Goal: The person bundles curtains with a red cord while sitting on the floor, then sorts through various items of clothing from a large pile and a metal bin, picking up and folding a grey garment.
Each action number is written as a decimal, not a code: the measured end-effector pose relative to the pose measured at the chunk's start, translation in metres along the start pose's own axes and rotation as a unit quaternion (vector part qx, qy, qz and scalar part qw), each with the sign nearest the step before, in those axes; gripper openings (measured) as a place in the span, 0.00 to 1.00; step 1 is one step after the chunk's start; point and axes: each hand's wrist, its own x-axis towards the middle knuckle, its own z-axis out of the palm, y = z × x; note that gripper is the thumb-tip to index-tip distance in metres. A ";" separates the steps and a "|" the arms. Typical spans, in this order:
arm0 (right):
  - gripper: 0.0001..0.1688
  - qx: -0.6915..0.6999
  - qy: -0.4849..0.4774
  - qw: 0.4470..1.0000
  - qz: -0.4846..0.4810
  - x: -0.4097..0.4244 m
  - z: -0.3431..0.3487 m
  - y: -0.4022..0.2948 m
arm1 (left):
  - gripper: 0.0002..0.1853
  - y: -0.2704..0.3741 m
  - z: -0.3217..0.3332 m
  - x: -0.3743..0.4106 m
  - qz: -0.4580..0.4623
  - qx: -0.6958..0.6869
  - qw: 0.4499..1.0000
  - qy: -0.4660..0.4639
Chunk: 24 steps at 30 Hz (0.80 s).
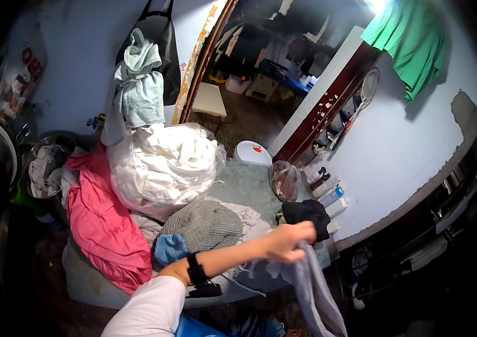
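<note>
My left hand (291,242), its bare forearm wearing a black strap, pinches a light grey cloth (318,290) that hangs down to the lower right. My right hand is out of view. Just behind my left hand a bunched black cloth (306,214) lies at the slab's right end. A grey ribbed knit garment (202,225) rests in the middle of the stone-like slab (238,181), with a blue cloth (171,249) against its lower left. Pale crumpled fabric (242,212) lies beside it. At the left, a pink garment (104,227) drapes over the slab's edge.
A large clear bag of white cloth (165,168) stands at the back left. Beyond are a white round lid (253,152), a clear bag of brown contents (285,181) and several bottles (331,196) by the wall. A metal pot (49,166) holding cloths sits far left.
</note>
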 end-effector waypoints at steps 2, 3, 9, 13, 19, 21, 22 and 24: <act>0.22 -0.130 0.095 0.986 0.045 -0.005 0.094 0.028 | 0.13 -0.073 0.007 -0.055 -0.131 0.027 0.991 -0.002; 0.23 -0.202 0.118 0.972 0.027 -0.023 0.151 0.031 | 0.13 -0.108 0.024 -0.089 -0.185 0.037 0.982 0.001; 0.25 -0.238 0.119 0.963 0.034 0.023 0.154 0.074 | 0.14 -0.128 0.058 -0.210 -0.372 0.111 0.916 -0.101; 0.25 -0.246 0.096 0.961 0.077 0.045 0.135 0.090 | 0.16 -0.143 0.067 -0.248 -0.397 0.082 0.910 -0.088; 0.25 -0.183 0.090 0.964 0.168 0.046 0.138 0.098 | 0.17 -0.151 0.066 -0.255 -0.431 0.026 0.897 -0.092; 0.25 -0.172 0.060 0.966 0.184 0.053 0.116 0.100 | 0.17 -0.145 0.055 -0.246 -0.474 -0.070 0.870 -0.120; 0.25 -0.172 0.043 0.966 0.185 0.054 0.113 0.101 | 0.16 -0.151 0.056 -0.252 -0.438 -0.073 0.890 -0.103; 0.24 -0.210 0.004 0.961 0.180 0.053 0.121 0.103 | 0.15 -0.167 0.063 -0.273 -0.367 -0.077 0.925 -0.068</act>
